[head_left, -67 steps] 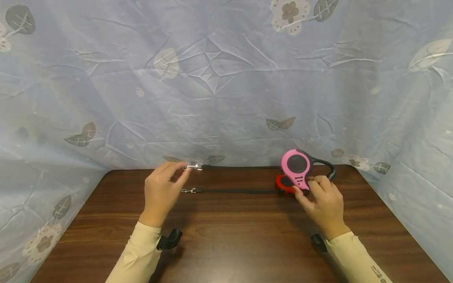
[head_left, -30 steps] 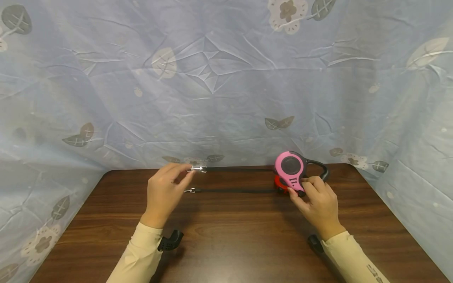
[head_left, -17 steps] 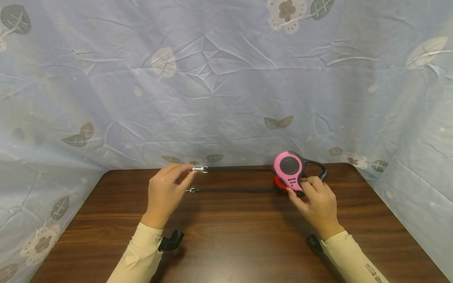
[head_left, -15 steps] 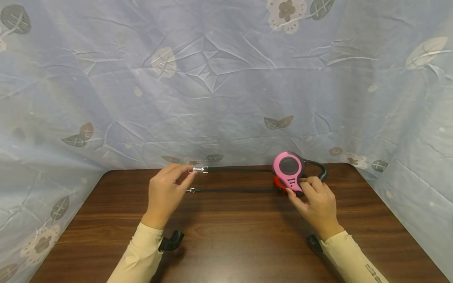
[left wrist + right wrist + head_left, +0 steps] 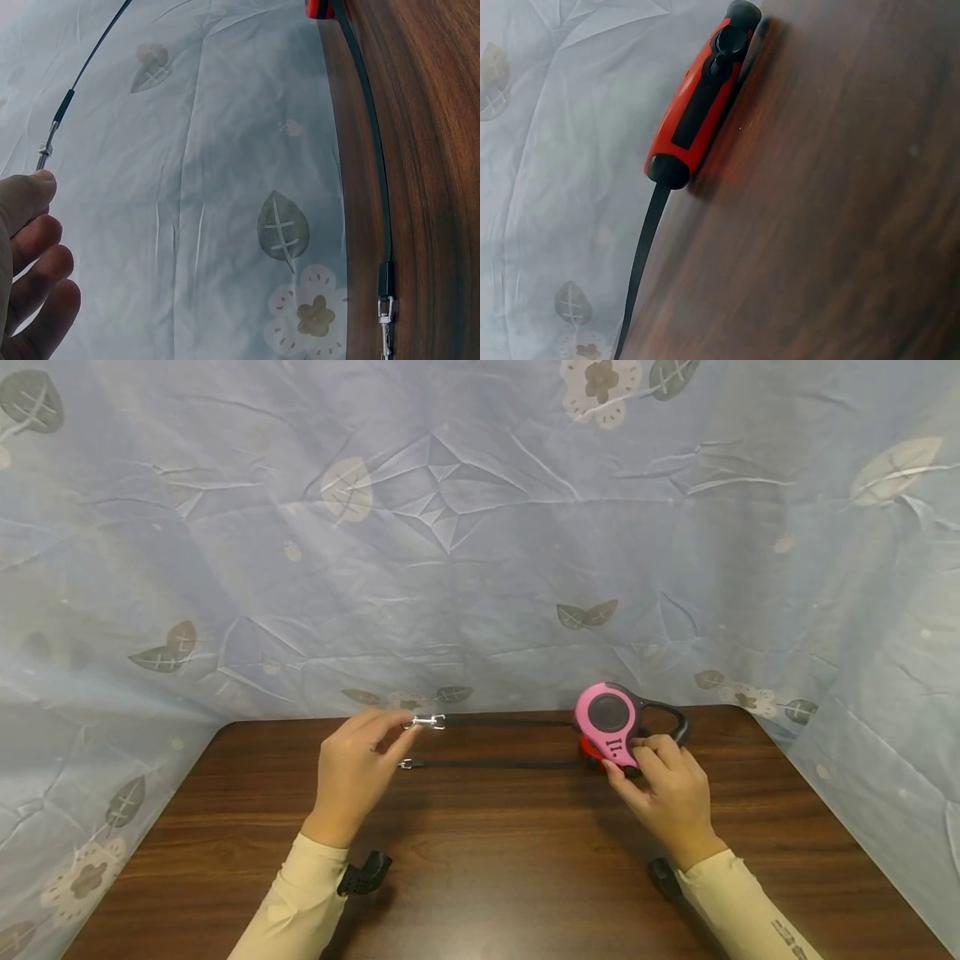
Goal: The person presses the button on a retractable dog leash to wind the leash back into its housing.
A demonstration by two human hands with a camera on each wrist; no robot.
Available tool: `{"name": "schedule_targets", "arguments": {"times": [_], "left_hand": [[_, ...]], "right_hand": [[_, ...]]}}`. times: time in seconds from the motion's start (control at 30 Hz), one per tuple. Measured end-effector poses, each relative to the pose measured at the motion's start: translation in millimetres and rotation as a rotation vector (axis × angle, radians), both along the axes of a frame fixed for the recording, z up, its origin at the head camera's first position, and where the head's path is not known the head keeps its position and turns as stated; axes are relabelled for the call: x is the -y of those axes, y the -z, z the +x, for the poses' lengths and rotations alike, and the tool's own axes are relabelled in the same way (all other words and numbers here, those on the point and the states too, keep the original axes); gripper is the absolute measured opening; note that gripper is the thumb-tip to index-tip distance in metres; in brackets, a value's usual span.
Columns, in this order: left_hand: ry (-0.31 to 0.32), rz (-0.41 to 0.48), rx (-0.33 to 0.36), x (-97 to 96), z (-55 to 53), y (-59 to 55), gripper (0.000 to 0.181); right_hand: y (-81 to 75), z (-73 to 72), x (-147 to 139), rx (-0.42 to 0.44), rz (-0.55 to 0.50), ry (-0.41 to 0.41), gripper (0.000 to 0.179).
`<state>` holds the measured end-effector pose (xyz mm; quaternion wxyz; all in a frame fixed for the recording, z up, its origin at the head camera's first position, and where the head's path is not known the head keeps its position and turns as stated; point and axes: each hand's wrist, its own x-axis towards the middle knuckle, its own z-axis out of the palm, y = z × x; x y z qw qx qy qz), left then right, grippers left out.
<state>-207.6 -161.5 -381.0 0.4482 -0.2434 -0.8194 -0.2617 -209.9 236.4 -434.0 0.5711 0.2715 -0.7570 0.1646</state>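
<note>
My left hand [image 5: 356, 768] pinches the silver snap hook [image 5: 431, 722] of a pink retractable dog leash [image 5: 608, 713] between thumb and index finger. In the left wrist view the same hook [image 5: 45, 146] stands at the thumb tip, its dark cord running up. The pink leash's case hangs tilted above the table, and my right hand [image 5: 670, 793] grips its lower end. Behind it, partly covered, lies a red retractable leash [image 5: 697, 112]. Its black strap [image 5: 495, 764] runs left along the table to another snap hook [image 5: 385, 319]. The right hand is outside the right wrist view.
A brown wood-grain table [image 5: 480, 860] carries the red leash near its far edge. Pale blue cloth [image 5: 480, 568] with leaf and flower prints hangs behind the table and along its sides. Each wrist wears a black camera mount [image 5: 365, 873].
My left hand has shifted right with the hook, and my right hand has brought the pink leash slightly left and down. The cord between them is shorter. The red leash stays put.
</note>
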Motion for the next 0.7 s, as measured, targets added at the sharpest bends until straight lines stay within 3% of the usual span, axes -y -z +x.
{"name": "schedule_targets", "arguments": {"times": [0.2,0.7], "left_hand": [[0.004,-0.004,-0.018,-6.3,12.6,3.3,0.019],[-0.007,-0.016,-0.033,-15.1,20.9,11.6,0.019]], "right_hand": [[5.0,6.1,-3.2,-0.003,0.003,-0.014,0.053],[11.3,9.6,-1.4,-0.014,0.016,-0.036,0.05]]}}
